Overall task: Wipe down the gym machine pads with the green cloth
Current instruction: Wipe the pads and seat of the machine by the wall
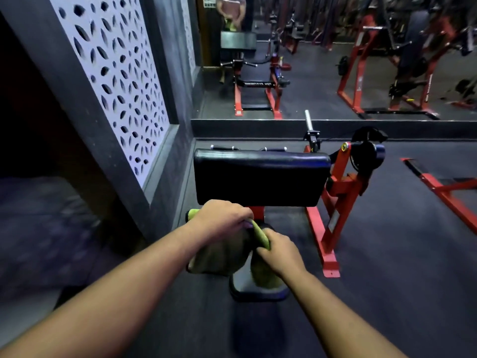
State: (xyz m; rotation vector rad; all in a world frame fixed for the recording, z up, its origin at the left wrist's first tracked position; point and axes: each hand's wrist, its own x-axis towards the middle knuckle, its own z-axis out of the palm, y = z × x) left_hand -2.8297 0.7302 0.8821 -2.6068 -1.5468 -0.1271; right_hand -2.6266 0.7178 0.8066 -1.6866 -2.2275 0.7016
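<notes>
A green cloth (260,235) is stretched between my two hands, low in the middle of the view. My left hand (222,218) grips its upper end and my right hand (280,250) grips the lower part, with folds of cloth hanging below both. Just beyond my hands is the wide black arm pad (260,177) of a red-framed gym machine (335,202). Under the hanging cloth a small black seat pad (258,293) shows, partly covered by the cloth.
A patterned white wall panel (116,81) and grey pillar stand close on the left. A wall mirror (322,60) ahead reflects the machine and other red gym equipment. Another red frame (444,187) lies on the dark floor at right.
</notes>
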